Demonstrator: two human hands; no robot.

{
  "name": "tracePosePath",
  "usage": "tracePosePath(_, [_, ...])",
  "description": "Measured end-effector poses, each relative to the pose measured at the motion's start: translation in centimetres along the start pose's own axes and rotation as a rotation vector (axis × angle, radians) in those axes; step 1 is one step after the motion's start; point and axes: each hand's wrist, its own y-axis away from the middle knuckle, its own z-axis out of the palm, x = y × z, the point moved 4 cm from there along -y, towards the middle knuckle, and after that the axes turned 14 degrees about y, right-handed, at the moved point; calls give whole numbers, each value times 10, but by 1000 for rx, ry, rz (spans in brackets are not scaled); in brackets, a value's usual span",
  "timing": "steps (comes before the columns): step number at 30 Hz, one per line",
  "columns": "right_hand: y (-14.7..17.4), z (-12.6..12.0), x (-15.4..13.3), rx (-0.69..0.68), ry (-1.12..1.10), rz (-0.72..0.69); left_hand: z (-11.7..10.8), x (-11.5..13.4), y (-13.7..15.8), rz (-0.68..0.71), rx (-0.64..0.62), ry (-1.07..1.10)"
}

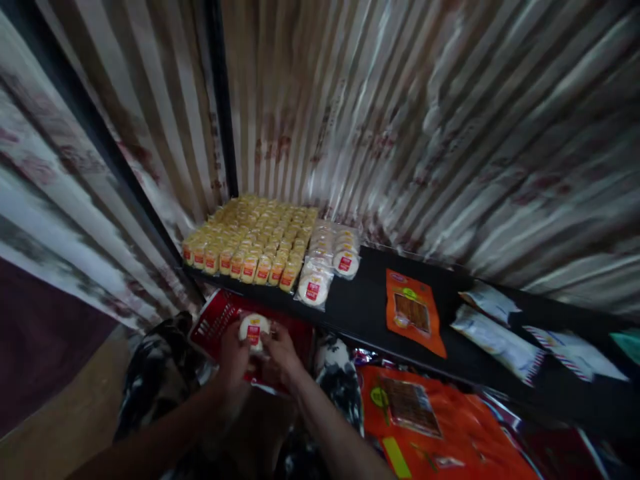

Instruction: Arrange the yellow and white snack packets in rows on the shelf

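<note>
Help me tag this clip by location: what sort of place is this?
Likely a small shop or stockroom: rows of yellow packets and an orange packet lie on a black shelf, with a red basket close by.

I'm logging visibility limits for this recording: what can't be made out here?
Head view, too small and blurred: the fine print on the white packet.
Head view, hidden by the left hand, right hand and that packet: part of the inside of the red basket.
Head view, cut off by the right edge: the rest of the green packet.
Head view, blurred and crowded: the exact count of yellow packets.
</note>
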Motion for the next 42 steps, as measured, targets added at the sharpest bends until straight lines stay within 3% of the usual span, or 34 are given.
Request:
tracePosePath(4, [25, -35, -25, 57, 162, -272, 15, 24, 20, 187, -40, -25])
tracePosePath(8, [43, -78, -49, 143, 177, -430, 50, 49, 37, 296, -197, -1])
tracePosePath(15, [38, -168, -72, 386, 132, -474, 140, 85, 59, 438, -437, -121])
tracePosePath(21, [7, -224, -69, 542, 160, -465, 204, 87, 67, 476, -505, -259])
tracePosePath(25, [-22, -242, -66, 611, 193, -462, 230, 81, 66, 441, -532, -347])
tracePosePath(31, [-62, -251, -68, 669, 329, -483, 255, 72, 54, 280, -593, -406])
tracePosePath(42, [-84, -241, -95, 777, 693, -415, 284, 64, 26, 329, -575, -490])
